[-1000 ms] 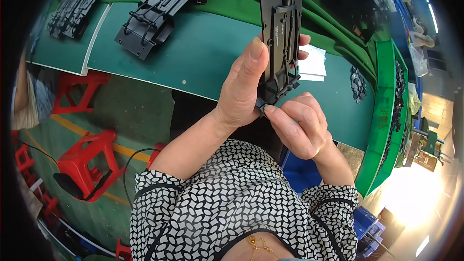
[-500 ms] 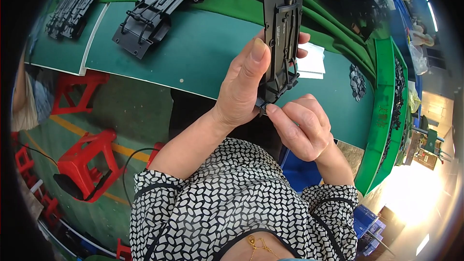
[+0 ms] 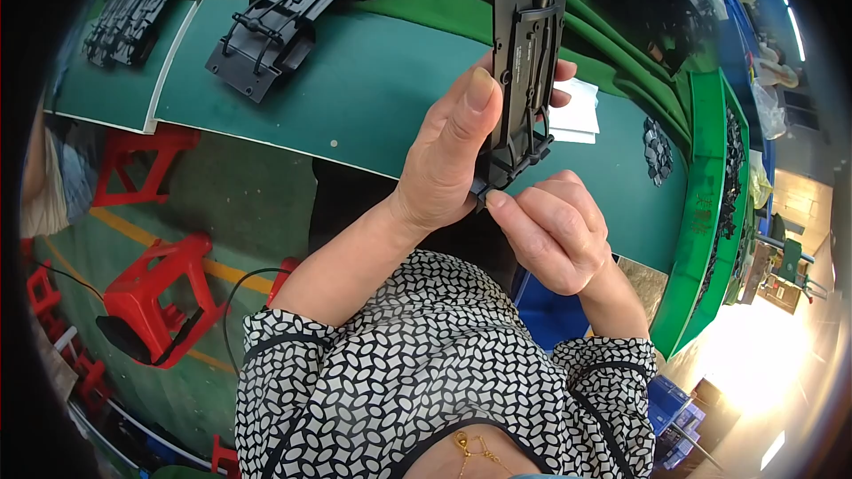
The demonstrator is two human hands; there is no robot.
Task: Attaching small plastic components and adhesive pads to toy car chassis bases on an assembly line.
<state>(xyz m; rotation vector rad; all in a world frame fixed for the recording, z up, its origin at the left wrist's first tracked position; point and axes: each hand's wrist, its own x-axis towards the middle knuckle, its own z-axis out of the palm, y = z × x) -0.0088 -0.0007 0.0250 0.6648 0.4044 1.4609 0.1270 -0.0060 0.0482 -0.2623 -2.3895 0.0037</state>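
Left hand (image 3: 448, 155) clasped as before around long black plastic frame (image 3: 524, 62) above green worktop (image 3: 373, 98), right hand (image 3: 555, 231) now pinching its six-o'clock tip, hardly shifted.

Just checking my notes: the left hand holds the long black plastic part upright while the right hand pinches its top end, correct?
Not quite. In the head view the right hand pinches the bottom end of the long black plastic part, not the top. The left hand does hold it upright.

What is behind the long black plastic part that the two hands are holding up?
Behind the long black plastic part lie the green table mat and a white paper pad, partly covered. The left hand hides its lower left edge; whatever lies directly behind it stays covered.
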